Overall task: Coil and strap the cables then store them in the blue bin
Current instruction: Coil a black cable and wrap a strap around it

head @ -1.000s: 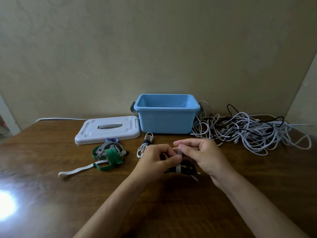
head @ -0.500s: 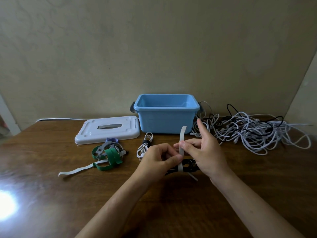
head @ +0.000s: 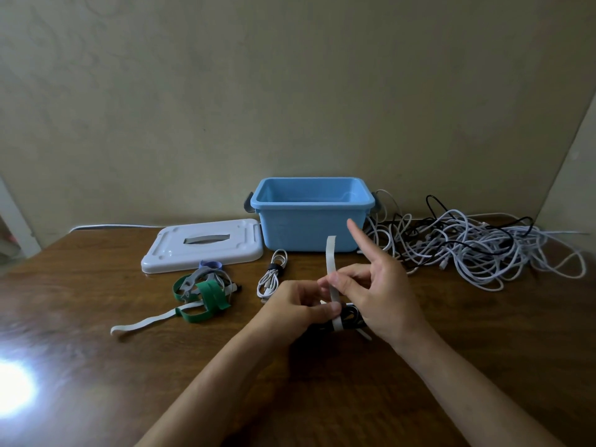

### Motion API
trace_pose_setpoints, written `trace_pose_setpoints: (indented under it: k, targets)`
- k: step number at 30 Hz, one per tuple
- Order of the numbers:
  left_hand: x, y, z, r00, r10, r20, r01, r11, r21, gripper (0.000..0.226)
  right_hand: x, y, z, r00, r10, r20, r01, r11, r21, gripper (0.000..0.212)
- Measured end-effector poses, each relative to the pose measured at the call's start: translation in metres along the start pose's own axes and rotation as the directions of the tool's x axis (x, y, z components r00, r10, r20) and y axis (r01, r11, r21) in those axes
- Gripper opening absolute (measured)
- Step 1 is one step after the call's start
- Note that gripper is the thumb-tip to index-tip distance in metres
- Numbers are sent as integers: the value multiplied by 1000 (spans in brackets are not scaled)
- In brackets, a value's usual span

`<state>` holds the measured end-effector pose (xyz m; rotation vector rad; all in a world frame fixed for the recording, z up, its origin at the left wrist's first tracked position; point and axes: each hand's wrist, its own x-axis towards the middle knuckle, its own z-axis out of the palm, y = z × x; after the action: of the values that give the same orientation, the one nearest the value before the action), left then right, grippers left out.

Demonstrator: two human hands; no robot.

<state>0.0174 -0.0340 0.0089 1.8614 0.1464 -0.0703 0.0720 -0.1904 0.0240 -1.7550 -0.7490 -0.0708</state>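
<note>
Coiled black cable [head: 350, 317] is pinned on the wooden counter [head: 96, 366] by the left hand [head: 298, 306] | white fabric strap [head: 332, 272], upright across the coil, is pinched by the right hand [head: 383, 291] | blue plastic bin [head: 309, 227] lies straight beyond.

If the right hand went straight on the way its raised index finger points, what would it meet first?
Probably the blue bin: the right hand points its index finger up and away toward the bin's front wall. Depth is unclear; it might pass over the rim.

At the centre of the brown wooden table [head: 354, 398], the left hand [head: 296, 306] grips a coiled black cable [head: 350, 317] while the right hand [head: 383, 293] pinches an upright white fabric strap [head: 332, 269], index finger raised. At 12 o'clock stands the open blue plastic bin [head: 311, 214]; tangled white and black cables [head: 477, 250] lie at 2 o'clock.
</note>
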Motion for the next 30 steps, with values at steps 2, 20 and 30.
trace_pose_setpoints:
  k: [2, 20, 30]
  targets:
    - [-2, 0, -2, 1000, -5, 27, 4, 1000, 31, 7, -2, 0, 0, 999, -36, 31, 37, 999, -26, 83]
    - [-7, 2, -16, 975, 119, -187, -150, 975, -164, 15, 1, 8, -4, 962, -68, 263, 104, 987, -123, 92]
    - [-7, 5, -16, 980, 68, -186, -112, 965, -236, 15, 2, 17, -4, 934, -303, 190, 355, 844, -403, 28]
